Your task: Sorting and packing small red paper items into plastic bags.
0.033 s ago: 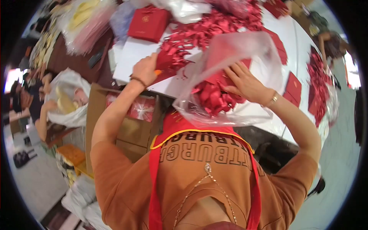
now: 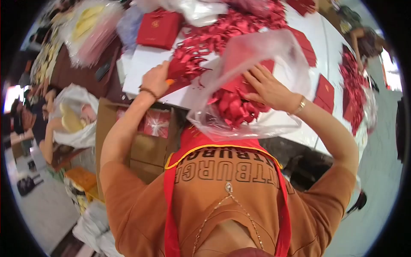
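My left hand [image 2: 155,80] is closed at the near left edge of the white tabletop, with a small orange piece [image 2: 170,82] showing by its thumb. Whatever lies in its fingers is hidden. Just beyond it are a red paper piece [image 2: 177,68] and loose red ribbons [image 2: 188,51]. My right hand [image 2: 267,89] reaches into the mouth of a large clear plastic bag [image 2: 295,55], fingers stretched out over red packets [image 2: 233,79] inside. Bunched red ribbon [image 2: 235,109] fills the near part of that bag, just below the hand.
A red gift bag [image 2: 158,30] stands at the back left. Flat red packets [image 2: 324,93] and more ribbon [image 2: 353,81] lie on the right of the white table [image 2: 332,38]. An open cardboard box [image 2: 107,124] with wrapped red packs [image 2: 155,124] sits below my left arm. Other people work on both sides.
The whole view has shifted slightly, so the scene sits a little further left. Both hands keep nearly the same places relative to the bag and table.
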`<move>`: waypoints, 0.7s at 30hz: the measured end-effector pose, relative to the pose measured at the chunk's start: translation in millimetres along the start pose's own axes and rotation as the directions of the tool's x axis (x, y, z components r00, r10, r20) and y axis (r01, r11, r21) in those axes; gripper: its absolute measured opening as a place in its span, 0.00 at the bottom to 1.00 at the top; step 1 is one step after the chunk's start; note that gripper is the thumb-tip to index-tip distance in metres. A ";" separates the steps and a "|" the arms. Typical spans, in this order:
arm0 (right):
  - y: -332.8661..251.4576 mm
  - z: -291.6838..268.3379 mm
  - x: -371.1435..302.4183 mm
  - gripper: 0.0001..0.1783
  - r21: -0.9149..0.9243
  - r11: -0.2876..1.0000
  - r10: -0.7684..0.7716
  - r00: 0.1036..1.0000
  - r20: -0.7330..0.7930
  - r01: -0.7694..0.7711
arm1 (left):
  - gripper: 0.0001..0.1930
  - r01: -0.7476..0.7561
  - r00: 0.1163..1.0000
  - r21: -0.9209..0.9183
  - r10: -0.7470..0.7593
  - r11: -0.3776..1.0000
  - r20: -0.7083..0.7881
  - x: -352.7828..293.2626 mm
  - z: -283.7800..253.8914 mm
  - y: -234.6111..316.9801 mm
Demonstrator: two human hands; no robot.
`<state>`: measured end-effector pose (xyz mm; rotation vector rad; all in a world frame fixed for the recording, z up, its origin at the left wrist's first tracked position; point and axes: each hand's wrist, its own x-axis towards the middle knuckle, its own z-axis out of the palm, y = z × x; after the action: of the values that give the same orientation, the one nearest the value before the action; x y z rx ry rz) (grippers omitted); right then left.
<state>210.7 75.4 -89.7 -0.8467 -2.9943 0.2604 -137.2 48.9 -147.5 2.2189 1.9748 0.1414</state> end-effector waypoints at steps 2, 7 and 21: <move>1.2 3.2 0.3 0.37 -0.013 1.000 0.014 1.000 -0.025 -0.014 | 0.26 -0.007 1.000 -0.057 0.008 0.998 0.018 0.0 -15.9 -8.3; 9.0 13.3 -4.6 0.37 -0.050 0.999 0.007 0.998 -0.057 -0.010 | 0.30 -0.115 0.976 -0.283 0.056 0.952 -0.208 -14.8 -118.1 -15.6; 1.2 -43.0 -7.4 0.38 0.065 0.995 0.044 0.921 0.387 -0.075 | 0.23 -0.028 0.973 -0.976 0.219 -0.214 -0.076 -51.2 -201.2 160.7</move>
<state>220.3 79.2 -47.3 -0.9830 -3.2875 0.6111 -22.9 -7.2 82.1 1.0567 0.6724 1.1381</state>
